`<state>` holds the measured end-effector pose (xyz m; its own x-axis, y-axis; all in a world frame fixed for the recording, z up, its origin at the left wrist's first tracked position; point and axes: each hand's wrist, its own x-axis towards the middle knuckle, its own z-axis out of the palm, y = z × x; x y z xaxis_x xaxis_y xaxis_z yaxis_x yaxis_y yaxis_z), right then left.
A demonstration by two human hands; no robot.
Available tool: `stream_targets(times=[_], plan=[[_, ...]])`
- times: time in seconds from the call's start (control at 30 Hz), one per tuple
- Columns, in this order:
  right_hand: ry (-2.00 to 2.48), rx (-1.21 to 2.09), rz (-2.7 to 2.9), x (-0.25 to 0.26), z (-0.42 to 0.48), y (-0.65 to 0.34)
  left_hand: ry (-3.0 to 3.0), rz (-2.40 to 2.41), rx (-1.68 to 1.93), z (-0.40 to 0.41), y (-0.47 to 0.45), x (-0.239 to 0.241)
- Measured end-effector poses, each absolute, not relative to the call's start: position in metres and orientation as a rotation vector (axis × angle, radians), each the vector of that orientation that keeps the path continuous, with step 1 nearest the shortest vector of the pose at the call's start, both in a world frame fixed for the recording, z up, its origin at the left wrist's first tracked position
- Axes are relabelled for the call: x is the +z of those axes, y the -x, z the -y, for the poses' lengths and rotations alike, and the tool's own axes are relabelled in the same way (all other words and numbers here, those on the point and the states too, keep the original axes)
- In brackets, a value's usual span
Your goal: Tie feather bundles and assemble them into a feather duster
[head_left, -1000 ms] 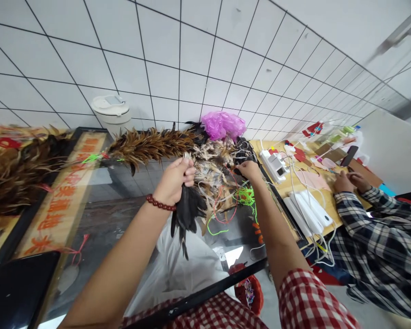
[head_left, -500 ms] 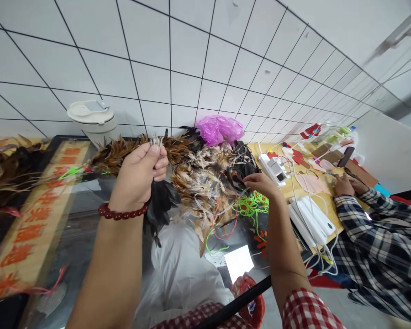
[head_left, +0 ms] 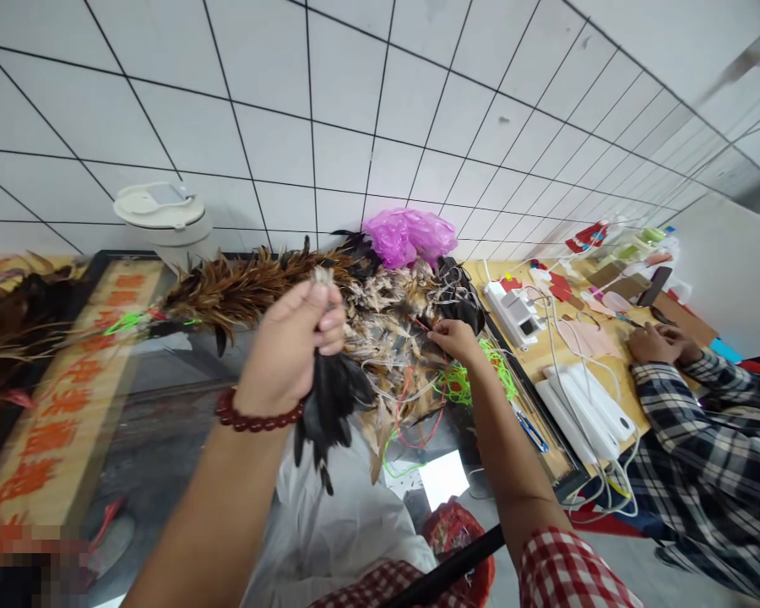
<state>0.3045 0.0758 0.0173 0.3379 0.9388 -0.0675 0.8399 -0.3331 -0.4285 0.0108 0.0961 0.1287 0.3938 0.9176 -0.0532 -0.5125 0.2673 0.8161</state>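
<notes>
My left hand [head_left: 291, 346] is closed in a fist round a bunch of black feathers [head_left: 329, 401], quill ends up above my thumb, dark vanes hanging down. A red bead bracelet [head_left: 253, 416] circles that wrist. My right hand [head_left: 457, 339] reaches into the heap of loose brown and pale feathers [head_left: 386, 338] on the table, fingers pinched together in the tangle; what they hold is hidden. Green string [head_left: 465, 380] and red string [head_left: 418, 422] lie in the heap under that hand.
A long brown feather duster [head_left: 241, 287] lies across the glass-topped table [head_left: 152, 422]. A pink plastic bag [head_left: 409, 235] and a white lidded cup [head_left: 165, 215] stand by the tiled wall. At right, another person in a plaid sleeve [head_left: 703, 422] works beside white power strips [head_left: 583, 405].
My left hand swung left and up with the black feathers, then back toward the heap. My right hand stayed in the pile, shifting slightly toward its middle.
</notes>
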Motion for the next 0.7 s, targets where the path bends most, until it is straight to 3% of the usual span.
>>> stream_targets(times=[0.17,0.43,0.57,0.7], plan=[[2.149,0.538,1.361,0.048,-0.062,-0.316,-0.73,-0.548,0.817,-0.08,-0.045,0.112],[1.91,0.409,1.486,0.107,-0.036,-0.286,-0.585,-0.563,0.866,-0.074,-0.055,0.11],[1.814,0.129,1.589,0.116,-0.035,-0.268,-0.552,-0.541,0.913,-0.077,-0.052,0.11],[1.644,0.272,1.591,0.115,-0.032,-0.252,-0.593,-0.528,0.939,-0.072,-0.055,0.108]])
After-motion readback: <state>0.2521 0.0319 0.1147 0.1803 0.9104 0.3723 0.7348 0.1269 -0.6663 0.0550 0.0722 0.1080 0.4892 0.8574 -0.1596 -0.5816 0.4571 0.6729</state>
